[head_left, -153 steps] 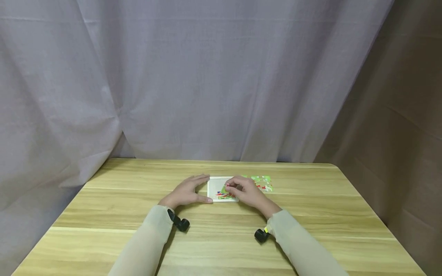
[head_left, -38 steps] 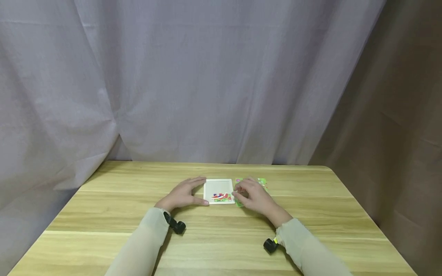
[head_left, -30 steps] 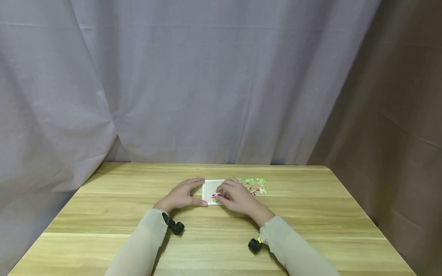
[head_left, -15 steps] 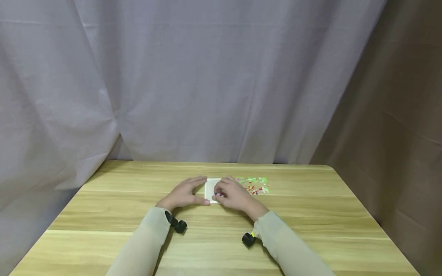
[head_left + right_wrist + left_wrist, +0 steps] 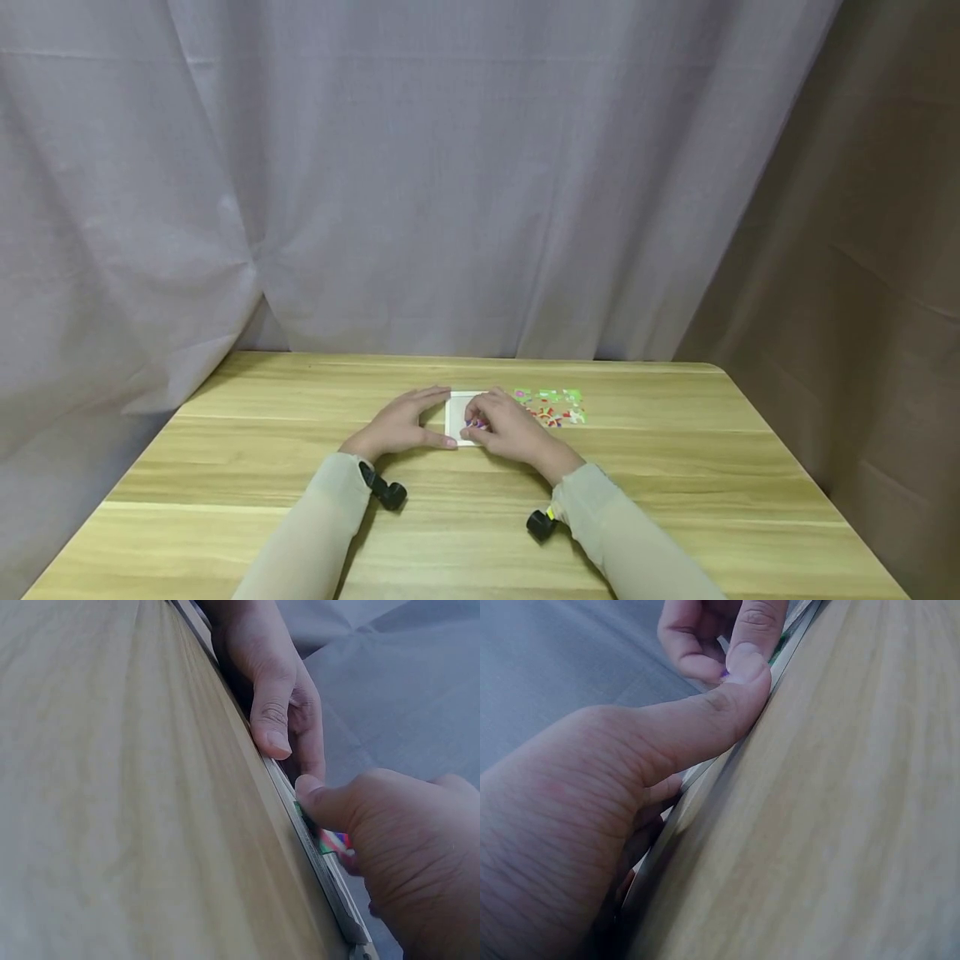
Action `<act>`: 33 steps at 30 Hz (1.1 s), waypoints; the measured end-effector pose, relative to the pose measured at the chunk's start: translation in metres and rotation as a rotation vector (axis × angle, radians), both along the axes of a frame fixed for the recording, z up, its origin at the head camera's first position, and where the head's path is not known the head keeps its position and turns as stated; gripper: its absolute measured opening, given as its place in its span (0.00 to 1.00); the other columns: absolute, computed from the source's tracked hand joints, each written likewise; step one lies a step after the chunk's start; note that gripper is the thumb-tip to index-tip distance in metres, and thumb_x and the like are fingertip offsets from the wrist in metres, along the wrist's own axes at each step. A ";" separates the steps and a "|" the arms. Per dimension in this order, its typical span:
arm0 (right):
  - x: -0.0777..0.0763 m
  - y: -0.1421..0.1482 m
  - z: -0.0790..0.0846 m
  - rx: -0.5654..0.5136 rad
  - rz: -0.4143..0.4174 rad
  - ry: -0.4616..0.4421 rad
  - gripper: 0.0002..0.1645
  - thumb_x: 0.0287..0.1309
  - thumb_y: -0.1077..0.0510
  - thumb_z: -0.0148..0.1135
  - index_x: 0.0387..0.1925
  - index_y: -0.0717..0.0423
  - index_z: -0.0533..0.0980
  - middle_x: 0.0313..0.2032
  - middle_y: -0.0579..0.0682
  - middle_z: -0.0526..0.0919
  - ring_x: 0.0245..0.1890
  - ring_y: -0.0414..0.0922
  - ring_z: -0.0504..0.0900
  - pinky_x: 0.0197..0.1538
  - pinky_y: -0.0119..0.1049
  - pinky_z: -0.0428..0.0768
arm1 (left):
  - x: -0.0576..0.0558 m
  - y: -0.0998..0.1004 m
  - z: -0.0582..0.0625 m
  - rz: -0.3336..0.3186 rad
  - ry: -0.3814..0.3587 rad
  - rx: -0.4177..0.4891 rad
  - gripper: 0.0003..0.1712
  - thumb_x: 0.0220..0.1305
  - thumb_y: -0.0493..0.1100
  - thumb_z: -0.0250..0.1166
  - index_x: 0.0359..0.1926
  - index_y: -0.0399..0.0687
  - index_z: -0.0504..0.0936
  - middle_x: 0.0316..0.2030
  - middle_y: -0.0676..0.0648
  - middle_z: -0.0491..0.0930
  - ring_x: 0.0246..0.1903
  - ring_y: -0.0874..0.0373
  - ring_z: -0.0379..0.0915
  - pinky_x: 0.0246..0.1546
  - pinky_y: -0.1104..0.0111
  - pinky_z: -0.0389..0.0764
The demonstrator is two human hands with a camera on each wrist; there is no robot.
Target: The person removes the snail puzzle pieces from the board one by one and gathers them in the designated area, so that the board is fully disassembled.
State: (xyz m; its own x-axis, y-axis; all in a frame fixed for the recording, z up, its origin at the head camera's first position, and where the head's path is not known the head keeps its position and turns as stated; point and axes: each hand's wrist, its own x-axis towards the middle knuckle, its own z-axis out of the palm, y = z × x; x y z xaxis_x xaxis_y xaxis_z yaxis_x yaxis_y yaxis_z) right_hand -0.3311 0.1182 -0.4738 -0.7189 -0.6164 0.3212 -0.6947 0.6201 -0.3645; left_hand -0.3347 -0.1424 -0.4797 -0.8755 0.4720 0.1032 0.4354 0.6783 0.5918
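A white puzzle frame (image 5: 448, 421) lies on the table, its right part hidden behind my right hand (image 5: 513, 427). My left hand (image 5: 399, 423) rests against its left side, fingers stretched toward the far corner and thumb at the near corner. Thumb and fingertips of the right hand come together low over the near part of the frame and pinch a small puzzle piece (image 5: 474, 423) with purple showing. In the right wrist view, colourful pieces (image 5: 334, 841) in red, blue and green show beside the right thumb (image 5: 319, 801). The fingers partly cover the held piece.
Several loose puzzle pieces (image 5: 547, 414), green, red and white, lie just right of the frame. Both sit near the far edge of the wooden table (image 5: 465, 542). A grey curtain (image 5: 420, 183) hangs behind. Each wrist wears a small black camera (image 5: 540, 526).
My right hand has moved left from the loose pieces to the frame, and for the last half second has stayed there. The left hand keeps its place at the frame's left side.
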 end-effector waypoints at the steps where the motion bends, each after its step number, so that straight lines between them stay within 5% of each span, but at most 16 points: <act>1: 0.000 0.000 0.000 -0.007 -0.002 -0.014 0.11 0.72 0.49 0.76 0.45 0.48 0.83 0.40 0.43 0.84 0.45 0.40 0.76 0.49 0.37 0.83 | 0.000 0.000 0.000 0.000 0.000 0.000 0.59 0.61 0.66 0.82 0.85 0.46 0.71 0.86 0.41 0.66 0.86 0.33 0.59 0.87 0.31 0.56; 33: 0.000 0.005 -0.005 -0.199 0.099 -0.006 0.05 0.71 0.59 0.77 0.43 0.51 0.85 0.38 0.46 0.86 0.37 0.34 0.78 0.41 0.27 0.83 | 0.001 0.001 0.001 0.003 -0.016 0.004 0.59 0.62 0.66 0.82 0.86 0.46 0.70 0.87 0.41 0.65 0.87 0.32 0.57 0.87 0.29 0.55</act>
